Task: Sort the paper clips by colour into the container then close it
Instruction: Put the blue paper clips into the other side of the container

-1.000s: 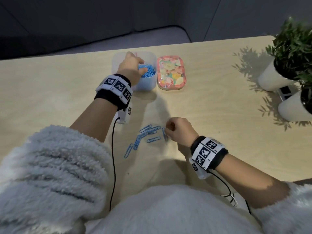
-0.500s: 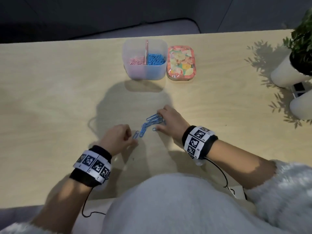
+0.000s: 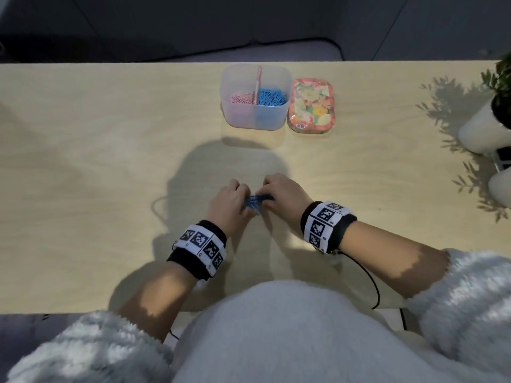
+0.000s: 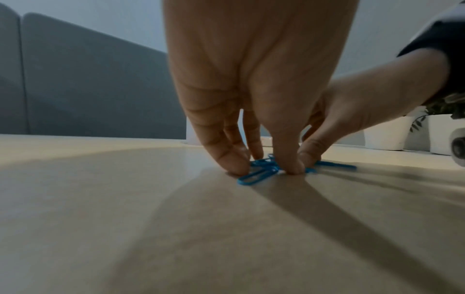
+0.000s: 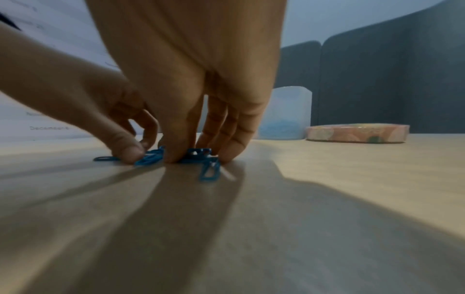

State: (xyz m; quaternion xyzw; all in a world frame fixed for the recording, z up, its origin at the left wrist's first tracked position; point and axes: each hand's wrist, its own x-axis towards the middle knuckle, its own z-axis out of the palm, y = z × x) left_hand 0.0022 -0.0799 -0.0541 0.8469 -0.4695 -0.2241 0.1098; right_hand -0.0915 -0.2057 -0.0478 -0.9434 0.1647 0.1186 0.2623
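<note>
Faint "December" on white sheet (image 5: 48, 119) behind the hands.

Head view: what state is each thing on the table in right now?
Translucent plastic container: open, pink clips left, blue clips right.
Floral-patterned lid: off, lying beside container.
Loose blue paper clips: bunched on table between both hands.
Left hand: fingertips gathering clips.
Right hand: fingertips gathering clips.

I see a pale wood-grain table (image 3: 110, 161) with a smooth, faintly sheeny finish, and on it blue paper clips (image 4: 259, 175) that look glossy and plastic-coated. The container (image 3: 255, 114) is frosted, translucent plastic; its floral lid (image 3: 311, 106) shines glossily. My sleeves (image 3: 91, 346) are fluffy, rough-piled cloth.
</note>
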